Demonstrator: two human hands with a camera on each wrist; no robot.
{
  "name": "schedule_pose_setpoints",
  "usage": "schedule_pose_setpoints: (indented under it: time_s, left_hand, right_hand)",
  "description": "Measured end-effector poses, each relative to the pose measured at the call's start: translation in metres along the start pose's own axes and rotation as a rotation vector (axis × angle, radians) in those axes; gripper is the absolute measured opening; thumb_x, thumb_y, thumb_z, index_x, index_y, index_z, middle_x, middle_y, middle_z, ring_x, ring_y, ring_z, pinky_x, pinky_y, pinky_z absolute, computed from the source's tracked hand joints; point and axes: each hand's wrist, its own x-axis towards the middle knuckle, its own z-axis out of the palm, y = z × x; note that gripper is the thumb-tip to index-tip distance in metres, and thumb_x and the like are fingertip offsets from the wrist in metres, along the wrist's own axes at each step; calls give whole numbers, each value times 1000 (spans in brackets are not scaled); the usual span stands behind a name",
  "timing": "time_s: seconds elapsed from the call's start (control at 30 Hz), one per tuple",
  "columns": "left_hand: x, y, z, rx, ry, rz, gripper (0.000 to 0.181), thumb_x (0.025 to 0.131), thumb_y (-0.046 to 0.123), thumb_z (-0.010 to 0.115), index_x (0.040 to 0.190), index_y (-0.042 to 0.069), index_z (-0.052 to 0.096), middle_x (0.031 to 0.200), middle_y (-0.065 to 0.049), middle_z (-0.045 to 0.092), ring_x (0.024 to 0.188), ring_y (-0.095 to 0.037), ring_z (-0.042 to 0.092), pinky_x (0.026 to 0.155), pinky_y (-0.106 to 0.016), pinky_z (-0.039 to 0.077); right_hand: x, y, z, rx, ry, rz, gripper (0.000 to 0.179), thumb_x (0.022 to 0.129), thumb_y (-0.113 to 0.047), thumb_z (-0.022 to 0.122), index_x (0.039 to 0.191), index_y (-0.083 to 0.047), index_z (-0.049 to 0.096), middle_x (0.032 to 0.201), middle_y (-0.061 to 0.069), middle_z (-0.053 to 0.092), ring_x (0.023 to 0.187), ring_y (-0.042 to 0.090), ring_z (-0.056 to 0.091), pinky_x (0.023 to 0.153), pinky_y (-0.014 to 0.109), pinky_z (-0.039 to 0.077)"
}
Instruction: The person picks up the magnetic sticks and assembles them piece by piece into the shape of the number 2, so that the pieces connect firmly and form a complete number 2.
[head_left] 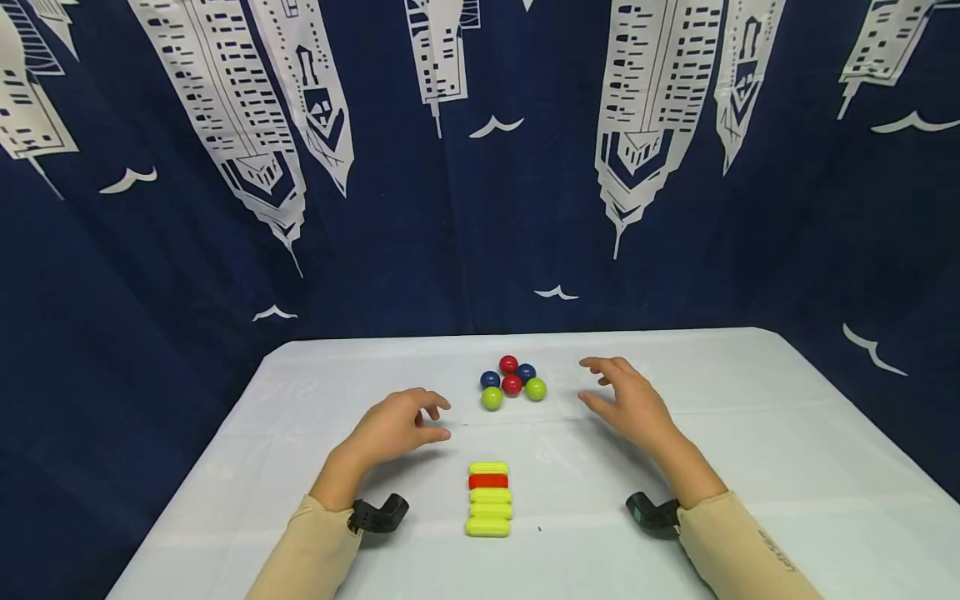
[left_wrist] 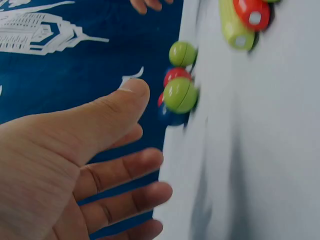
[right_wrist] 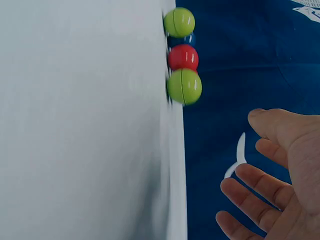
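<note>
My left hand (head_left: 401, 425) hovers over the table left of a cluster of small balls, fingers relaxed and holding nothing. On the other side of the cluster, my right hand (head_left: 628, 402) is held out with thumb and fingers apart, also empty. The cluster has two red balls, such as the front red ball (head_left: 512, 385), two blue ones like the left blue ball (head_left: 490, 380), and two green ones, among them the left green ball (head_left: 492, 398). Nearer to me lies a column of short rounded sticks: several yellow sticks (head_left: 491, 495) and one red stick (head_left: 488, 481).
A white cloth covers the table (head_left: 300, 467). Behind it hangs a dark blue curtain (head_left: 450, 250) printed with white buildings and birds. Each wrist wears a black camera mount, the left mount (head_left: 378, 514) and the right mount (head_left: 651, 511).
</note>
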Motion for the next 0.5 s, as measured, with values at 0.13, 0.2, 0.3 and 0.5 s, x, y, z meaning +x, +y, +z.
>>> schedule_pose_setpoints:
  time_s: [0.13, 0.2, 0.3, 0.5]
  left_hand:
    - [3, 2, 12, -143, -67, 99, 34, 87, 25, 78, 117, 13, 71, 101, -1, 71, 81, -11, 57, 69, -24, 47]
    - [4, 4, 17, -208, -101, 125, 32, 87, 23, 78, 117, 12, 71, 102, -2, 71, 83, -12, 58, 69, -23, 47]
    - [5, 7, 24, -274, -146, 131, 30, 88, 21, 77, 115, 12, 71, 100, -1, 71, 81, -13, 58, 69, -23, 47]
    - [7, 12, 36, -306, -198, 127, 26, 87, 20, 77, 111, 13, 71, 97, 1, 68, 79, -12, 57, 72, -21, 47]
  right_hand:
    - [6, -3, 8, 145, -5, 11, 44, 91, -18, 72, 132, -10, 59, 122, 16, 64, 104, 32, 67, 88, 51, 54]
    - [11, -5, 13, 207, -17, 28, 43, 91, -17, 72, 131, -10, 59, 121, 17, 64, 102, 31, 67, 87, 48, 56]
    - [18, -9, 21, 279, -35, 64, 41, 91, -16, 72, 130, -9, 60, 120, 18, 65, 100, 31, 68, 86, 46, 57]
    - [29, -15, 37, 353, -56, 158, 38, 92, -18, 71, 128, -10, 62, 123, 18, 66, 104, 31, 66, 88, 45, 55]
